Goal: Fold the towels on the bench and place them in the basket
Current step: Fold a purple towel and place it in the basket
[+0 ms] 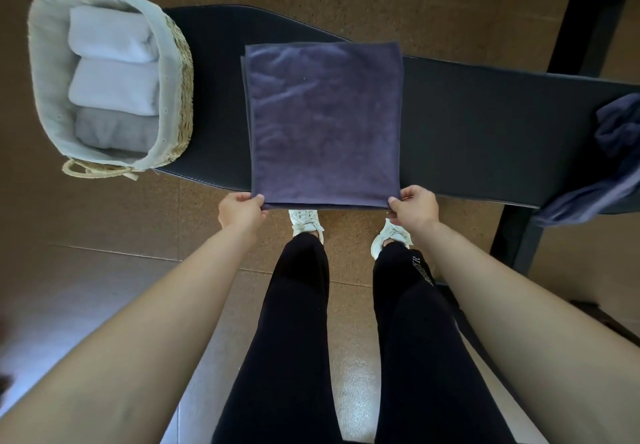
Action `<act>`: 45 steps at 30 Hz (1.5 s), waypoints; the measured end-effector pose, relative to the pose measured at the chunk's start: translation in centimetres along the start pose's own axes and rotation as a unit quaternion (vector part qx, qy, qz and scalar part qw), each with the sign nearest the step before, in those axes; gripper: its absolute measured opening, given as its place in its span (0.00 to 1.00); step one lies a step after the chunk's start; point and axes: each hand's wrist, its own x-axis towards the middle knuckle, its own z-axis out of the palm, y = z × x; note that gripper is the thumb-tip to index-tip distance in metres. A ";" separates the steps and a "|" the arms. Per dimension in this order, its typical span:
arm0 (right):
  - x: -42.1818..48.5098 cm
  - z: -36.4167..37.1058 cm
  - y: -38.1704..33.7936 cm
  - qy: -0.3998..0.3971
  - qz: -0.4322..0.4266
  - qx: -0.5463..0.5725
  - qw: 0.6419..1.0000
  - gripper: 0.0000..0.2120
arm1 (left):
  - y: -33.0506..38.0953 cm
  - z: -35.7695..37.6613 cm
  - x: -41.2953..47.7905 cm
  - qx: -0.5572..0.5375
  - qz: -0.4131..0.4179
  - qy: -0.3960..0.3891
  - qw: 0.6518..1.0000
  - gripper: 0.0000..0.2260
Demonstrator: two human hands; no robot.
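The left hand (pixel 242 213) pinches the near left corner of the towel (pixel 325 124), thumb on top and fingers curled under the edge. The right hand (pixel 414 206) pinches the near right corner the same way. Both corners stick out just past the near edge of the worktop (pixel 467 131); the rest of the towel lies flat across it, reaching to the far edge.

The towel is dark purple and already doubled, with a second layer showing along its left and near edges. It looks light, soft and limp, so it will sag wherever it is not held, and the layers can slide apart if only the top one is caught. The corners are the right place to hold it, pinching through all the layers. My guess is that the next fold carries the near edge over to the far edge, and the hands should travel together to keep the sides in line. The nap should grip the worktop a little, so lifting is safer than dragging.

The basket (pixel 180 97) sits on the left end of the worktop, apart from the towel. It is woven with a pale cloth liner and holds two white towels (pixel 110 33) and a grey towel (pixel 114 130) side by side, with little spare room that I can see.

At the right end a second towel (pixel 616 152), also dark, lies crumpled and hangs over the near edge.
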 end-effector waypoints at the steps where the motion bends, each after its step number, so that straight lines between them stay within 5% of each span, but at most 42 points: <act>1: -0.4 -0.3 0.3 0.008 0.013 0.000 1.000 0.04 | -0.4 -0.3 -0.7 -0.007 0.009 -0.001 1.000 0.11; 5: -2.1 -1.4 -0.4 0.014 -0.056 0.004 0.998 0.22 | -0.7 -1.8 -2.7 -0.032 0.063 -0.047 0.996 0.13; 11: -2.0 -2.9 -4.9 -0.084 -0.103 0.111 0.985 0.06 | 2.4 -3.4 -2.3 -0.081 0.056 -0.146 0.984 0.14; 15: -0.2 -3.7 -7.2 -0.104 -0.134 0.100 0.980 0.15 | 4.6 -3.6 -1.3 -0.012 0.139 -0.183 0.973 0.21; 19: 1.4 -3.1 -9.6 -0.004 -0.201 -0.007 0.980 0.02 | 7.5 -2.2 -0.2 0.032 0.199 -0.137 0.970 0.11; 22: 2.1 -2.5 -11.6 0.078 -0.259 -0.090 0.959 0.07 | 9.8 -1.1 1.2 0.022 0.221 -0.101 0.970 0.08; 39: 7.8 -1.5 -18.6 0.161 -0.279 -0.048 0.945 0.09 | 19.3 2.7 4.9 0.105 0.331 -0.029 0.937 0.10; 41: 8.2 -1.1 -18.3 0.169 -0.258 -0.055 0.950 0.17 | 19.0 3.0 4.7 0.181 0.387 0.027 0.904 0.15; 43: 8.4 -0.5 -17.5 0.166 -0.235 -0.095 0.953 0.25 | 18.0 3.6 4.1 0.285 0.497 0.056 0.818 0.17; 45: 8.1 0.2 -16.5 0.166 -0.207 -0.131 0.955 0.29 | 16.8 4.8 3.2 0.351 0.599 0.002 0.720 0.18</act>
